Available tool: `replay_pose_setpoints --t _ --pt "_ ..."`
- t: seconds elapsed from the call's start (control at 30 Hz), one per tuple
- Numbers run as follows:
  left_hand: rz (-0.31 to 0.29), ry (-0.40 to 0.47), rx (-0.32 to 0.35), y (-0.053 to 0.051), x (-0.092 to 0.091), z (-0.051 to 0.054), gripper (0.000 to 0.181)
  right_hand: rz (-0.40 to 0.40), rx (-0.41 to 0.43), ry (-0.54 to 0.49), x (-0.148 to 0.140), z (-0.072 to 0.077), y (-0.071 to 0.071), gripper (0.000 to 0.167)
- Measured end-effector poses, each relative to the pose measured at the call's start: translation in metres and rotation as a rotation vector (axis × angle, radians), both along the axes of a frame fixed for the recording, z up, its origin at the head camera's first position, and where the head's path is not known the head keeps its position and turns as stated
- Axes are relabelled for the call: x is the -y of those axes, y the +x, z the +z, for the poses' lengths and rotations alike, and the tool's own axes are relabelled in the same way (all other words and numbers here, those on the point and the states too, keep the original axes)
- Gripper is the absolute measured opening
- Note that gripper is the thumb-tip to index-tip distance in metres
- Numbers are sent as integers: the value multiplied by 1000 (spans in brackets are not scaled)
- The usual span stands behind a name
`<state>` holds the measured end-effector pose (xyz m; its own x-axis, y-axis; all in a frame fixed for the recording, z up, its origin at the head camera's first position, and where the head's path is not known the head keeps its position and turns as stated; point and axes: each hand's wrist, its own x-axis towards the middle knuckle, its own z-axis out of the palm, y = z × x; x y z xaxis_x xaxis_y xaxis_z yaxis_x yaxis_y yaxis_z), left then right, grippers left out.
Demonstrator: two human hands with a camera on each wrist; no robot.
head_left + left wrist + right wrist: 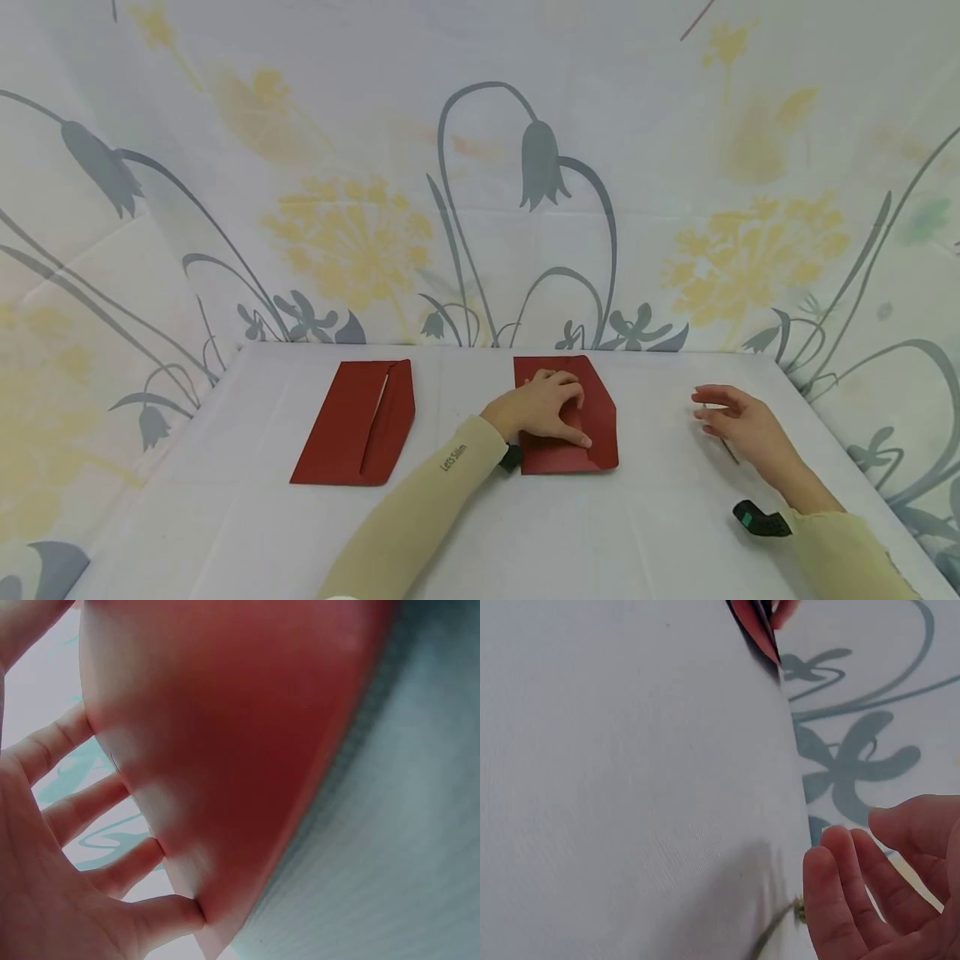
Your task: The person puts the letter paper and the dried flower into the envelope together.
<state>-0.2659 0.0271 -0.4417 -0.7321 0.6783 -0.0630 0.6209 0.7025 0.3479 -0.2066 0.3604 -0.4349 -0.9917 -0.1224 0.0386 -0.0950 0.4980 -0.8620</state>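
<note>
My left hand (546, 407) rests on a red paper envelope (600, 446) in the middle of the table, its flap side to the right. In the left wrist view, the spread fingers (142, 859) of that hand touch the red paper (225, 750) with their tips. My right hand (750, 433) hovers at the right over a thin stem (729, 452), thumb apart from the fingers. Close up, the right wrist view has the green stem (769, 930) with a small head beside the fingertips; no grip on it shows.
A second red envelope (341, 425) lies to the left, its flap side to the right with a slit along it. The white table (225, 517) meets a flower-patterned cloth (480, 250) at the back and sides. Black wrist devices (761, 518) are on both arms.
</note>
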Motion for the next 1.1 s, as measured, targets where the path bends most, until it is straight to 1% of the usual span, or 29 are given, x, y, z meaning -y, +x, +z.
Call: replay_pose_setpoints --t 0.13,0.27,0.37,0.43,0.57,0.63,0.7,0.8,0.97,1.1 --pt "1 -1 -3 0 0 -1 53 -73 -29 65 -18 1 4 44" --pt "2 3 0 1 0 1 53 -139 -44 143 -29 -2 6 43" --pt "0 3 -2 2 0 2 54 -182 -34 204 -35 -5 7 43" --pt "-3 -1 -7 2 0 2 54 -201 -6 250 -37 -6 6 45" --pt "-1 -3 -6 2 0 3 54 -179 69 373 -39 -5 4 59" --pt "7 -1 -2 2 0 5 53 -150 85 422 -37 -3 2 66" --pt "16 -1 3 2 0 6 52 -130 90 443 -35 -2 1 68" --pt "20 -7 5 1 -2 6 52 -121 76 473 -33 -3 0 65" --pt "4 -34 1 3 -4 4 53 -139 40 505 -33 -7 3 54" --pt "11 -52 5 4 -4 5 52 -132 43 520 -31 -3 1 46"
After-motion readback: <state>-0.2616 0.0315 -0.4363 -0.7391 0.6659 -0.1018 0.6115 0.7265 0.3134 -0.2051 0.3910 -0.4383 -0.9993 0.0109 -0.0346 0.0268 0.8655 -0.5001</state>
